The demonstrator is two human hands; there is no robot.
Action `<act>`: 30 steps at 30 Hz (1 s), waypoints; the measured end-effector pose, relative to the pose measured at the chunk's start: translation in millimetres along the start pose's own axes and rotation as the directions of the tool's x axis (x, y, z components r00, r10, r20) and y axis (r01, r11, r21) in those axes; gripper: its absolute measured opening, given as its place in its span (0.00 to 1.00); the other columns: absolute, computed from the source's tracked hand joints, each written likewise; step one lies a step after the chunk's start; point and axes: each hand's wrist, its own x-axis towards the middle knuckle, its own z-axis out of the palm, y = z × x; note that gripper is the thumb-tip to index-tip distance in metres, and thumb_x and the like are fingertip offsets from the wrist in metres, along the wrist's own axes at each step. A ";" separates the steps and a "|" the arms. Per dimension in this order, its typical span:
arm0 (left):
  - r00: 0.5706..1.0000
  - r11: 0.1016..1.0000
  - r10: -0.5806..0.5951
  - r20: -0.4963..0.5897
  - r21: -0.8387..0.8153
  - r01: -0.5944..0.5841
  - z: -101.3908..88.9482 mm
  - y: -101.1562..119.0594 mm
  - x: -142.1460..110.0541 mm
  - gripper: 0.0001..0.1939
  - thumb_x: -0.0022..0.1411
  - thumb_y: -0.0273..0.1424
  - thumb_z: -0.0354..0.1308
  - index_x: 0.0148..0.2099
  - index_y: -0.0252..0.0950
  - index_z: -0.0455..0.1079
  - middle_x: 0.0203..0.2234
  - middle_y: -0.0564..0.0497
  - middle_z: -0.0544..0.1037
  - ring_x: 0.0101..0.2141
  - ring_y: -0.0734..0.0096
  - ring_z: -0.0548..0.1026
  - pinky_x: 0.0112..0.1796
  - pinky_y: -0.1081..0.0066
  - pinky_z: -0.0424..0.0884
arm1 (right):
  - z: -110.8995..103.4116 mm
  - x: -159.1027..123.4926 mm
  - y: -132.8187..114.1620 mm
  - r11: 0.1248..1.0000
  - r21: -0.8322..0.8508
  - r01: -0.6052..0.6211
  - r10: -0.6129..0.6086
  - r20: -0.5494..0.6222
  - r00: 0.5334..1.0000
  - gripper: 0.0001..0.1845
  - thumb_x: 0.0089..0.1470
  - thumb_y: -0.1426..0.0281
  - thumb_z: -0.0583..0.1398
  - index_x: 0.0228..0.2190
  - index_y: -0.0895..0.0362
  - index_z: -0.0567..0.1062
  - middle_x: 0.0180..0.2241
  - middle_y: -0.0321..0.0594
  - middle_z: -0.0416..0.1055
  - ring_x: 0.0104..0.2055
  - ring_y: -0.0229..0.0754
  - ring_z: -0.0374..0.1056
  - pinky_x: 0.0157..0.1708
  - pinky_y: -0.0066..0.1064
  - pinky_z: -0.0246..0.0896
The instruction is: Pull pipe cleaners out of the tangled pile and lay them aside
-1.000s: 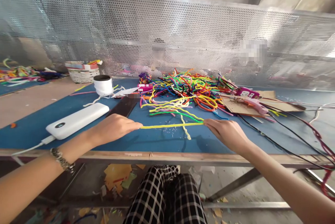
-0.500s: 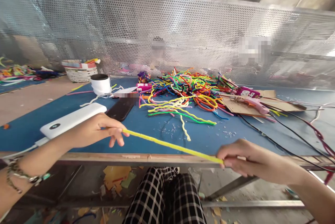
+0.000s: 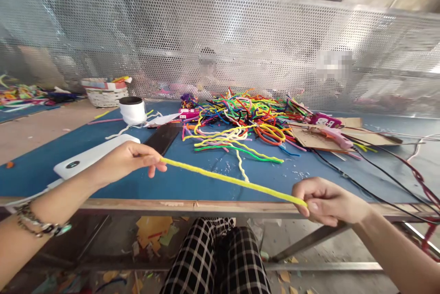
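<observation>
A yellow pipe cleaner (image 3: pixel 233 180) stretches nearly straight between my hands above the front of the table, sloping down to the right. My left hand (image 3: pixel 139 158) pinches its left end between thumb and fingers. Its right end is gripped by my right hand (image 3: pixel 325 202), closed around it close to the table's front edge. Beyond them lies a tangled heap of coloured pipe cleaners (image 3: pixel 254 108). Several yellow and green ones lie loose in front of the heap, and a wavy cream one (image 3: pixel 242 165) points toward me, its tip just behind the held strand.
A white power bank (image 3: pixel 92 156) and black phone (image 3: pixel 161 138) lie by my left hand. A spool of white thread (image 3: pixel 132 111) and a basket (image 3: pixel 105 94) stand behind. On the right, a pink glue gun (image 3: pixel 335 137) rests on cardboard (image 3: pixel 374 134), with cables trailing. Perforated metal (image 3: pixel 240 41) screens the back.
Both hands have risen slightly with the yellow pipe cleaner. My right hand has shifted a little to the right, so the strand spans wider.
</observation>
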 end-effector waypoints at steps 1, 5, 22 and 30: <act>0.997 0.996 -0.049 -0.066 -0.072 0.044 0.6 0.2 0.6 0.12 0.53 0.33 0.53 0.25 0.31 0.73 0.17 0.51 0.75 0.18 0.79 0.68 0.24 0.77 0.65 | -1.0 1.4 0.5 1.000 -0.001 0.016 -0.016 -0.013 1.000 0.20 0.48 0.53 0.54 0.25 0.58 0.63 0.10 0.23 0.48 0.10 0.24 0.39 0.11 0.19 0.34; 0.968 0.975 -0.129 -0.213 -0.206 0.085 -0.6 2.5 1.4 0.14 0.50 0.37 0.56 0.24 0.31 0.71 0.15 0.50 0.74 0.18 0.78 0.68 0.23 0.75 0.66 | -3.2 6.9 -4.3 0.966 -0.255 -0.044 0.022 -0.089 0.996 0.19 0.52 0.55 0.50 0.28 0.60 0.65 0.13 0.27 0.51 0.14 0.27 0.44 0.13 0.20 0.39; 0.997 0.976 0.026 -0.079 0.217 -0.008 8.1 -30.6 -7.1 0.15 0.58 0.31 0.46 0.31 0.33 0.74 0.20 0.50 0.78 0.19 0.77 0.70 0.25 0.77 0.66 | -5.3 13.7 14.8 0.016 -0.975 -0.223 -0.379 -0.212 0.901 0.17 0.58 0.71 0.43 0.30 0.56 0.69 0.16 0.35 0.68 0.16 0.36 0.62 0.17 0.25 0.48; 0.931 0.774 0.347 0.109 0.528 -0.350 13.0 -26.1 -12.4 0.12 0.57 0.28 0.49 0.34 0.37 0.75 0.28 0.50 0.79 0.27 0.75 0.74 0.33 0.76 0.67 | -4.4 5.4 19.5 0.196 -0.979 -0.063 -0.542 -0.161 0.825 0.18 0.59 0.68 0.44 0.30 0.58 0.72 0.25 0.40 0.73 0.25 0.34 0.68 0.24 0.23 0.59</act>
